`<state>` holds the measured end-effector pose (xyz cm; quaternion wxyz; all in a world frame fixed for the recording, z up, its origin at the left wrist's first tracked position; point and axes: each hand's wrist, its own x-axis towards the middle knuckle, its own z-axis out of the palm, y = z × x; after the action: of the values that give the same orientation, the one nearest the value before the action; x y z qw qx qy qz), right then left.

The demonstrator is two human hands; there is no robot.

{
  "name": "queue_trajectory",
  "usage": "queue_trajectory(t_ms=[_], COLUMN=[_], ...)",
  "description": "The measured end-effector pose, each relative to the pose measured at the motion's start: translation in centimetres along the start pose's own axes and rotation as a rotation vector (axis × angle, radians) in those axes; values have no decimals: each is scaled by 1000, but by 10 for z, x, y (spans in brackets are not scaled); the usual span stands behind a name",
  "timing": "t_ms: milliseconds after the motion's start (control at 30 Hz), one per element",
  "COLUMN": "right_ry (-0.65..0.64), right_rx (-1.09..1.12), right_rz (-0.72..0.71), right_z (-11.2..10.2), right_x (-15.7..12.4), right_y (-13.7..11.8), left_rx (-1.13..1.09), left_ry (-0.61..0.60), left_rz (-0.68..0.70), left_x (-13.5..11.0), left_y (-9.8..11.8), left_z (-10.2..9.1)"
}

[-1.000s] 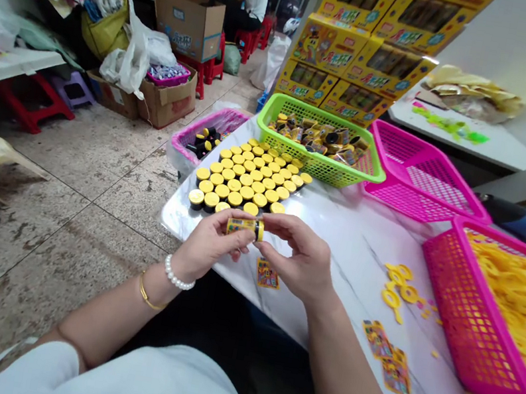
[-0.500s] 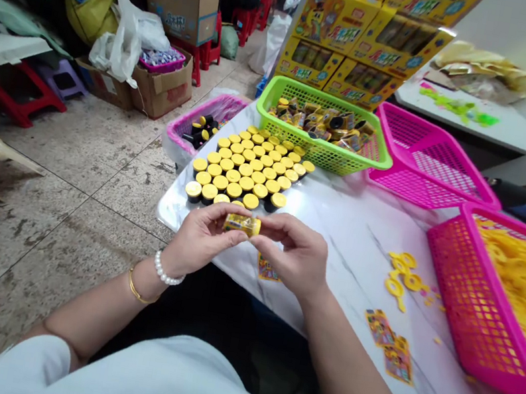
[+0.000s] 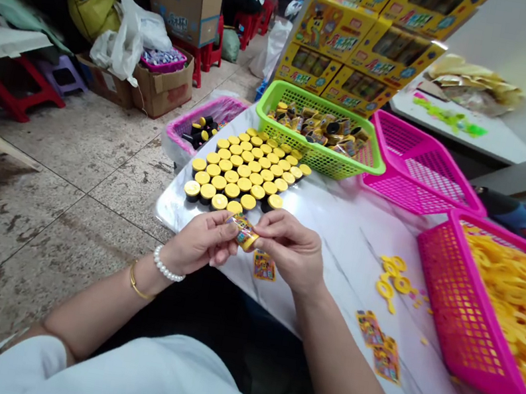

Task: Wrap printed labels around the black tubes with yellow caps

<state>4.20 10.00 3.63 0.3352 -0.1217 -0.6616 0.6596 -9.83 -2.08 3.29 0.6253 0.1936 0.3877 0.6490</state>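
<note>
While the left hand (image 3: 199, 245) and right hand (image 3: 292, 254) pinch one bottle (image 3: 244, 231), three pink baskets (image 3: 176, 134) (image 3: 421, 183) (image 3: 457, 303) stand by.

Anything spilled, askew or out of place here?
Some yellow rings lie loose on the table beside the pink basket, seemingly spilled; stickers lie scattered near the front edge. The left hand and right hand hold a bottle.

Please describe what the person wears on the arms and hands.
The left hand is bare; its wrist carries a white pearl bracelet and, behind it, a thin gold bangle. A white short sleeve covers the left upper arm. The right hand and forearm show no ring, watch or sleeve.
</note>
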Motion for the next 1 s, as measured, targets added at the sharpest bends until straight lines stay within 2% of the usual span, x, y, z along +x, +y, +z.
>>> queue_trajectory(t_ms=[133,233,400,533,600,633,733,800,867,933,1000], right_ry=[-9,-27,29,-25,10,72,340,428,492,516,438], right_rx=[0,-63,-67,-192,-255,-290,-473,-621,-754,-829,-878], right_rz=[44,-19,-88,-129,-118,-109,-135,-188,-174,-156,-104], right_z=[3,1,4,4,-6,-15,-51,-76,-94,-99,-90], right_x=[-2,-1,-4,-8,2,12,61,98,120,117,88], right_y=[2,4,6,4,2,-1,-25,-48,-65,-71,-65], left_rx=[-7,-33,-52,-47,-45,-38,8,80,131,111,55], left_ry=[75,94,90,110,101,88,20,-40,-64,-50,-30], left_rz=[2,-12,-32,-35,-23,-22,-19,-17,-6,15,27], left_x=[1,4,8,8,5,4,0,-3,-6,-6,-6], left_y=[-4,-6,-5,-6,-10,-13,-24,-28,-29,-28,-25], left_z=[2,5,10,12,9,7,-1,-5,-7,-8,-9])
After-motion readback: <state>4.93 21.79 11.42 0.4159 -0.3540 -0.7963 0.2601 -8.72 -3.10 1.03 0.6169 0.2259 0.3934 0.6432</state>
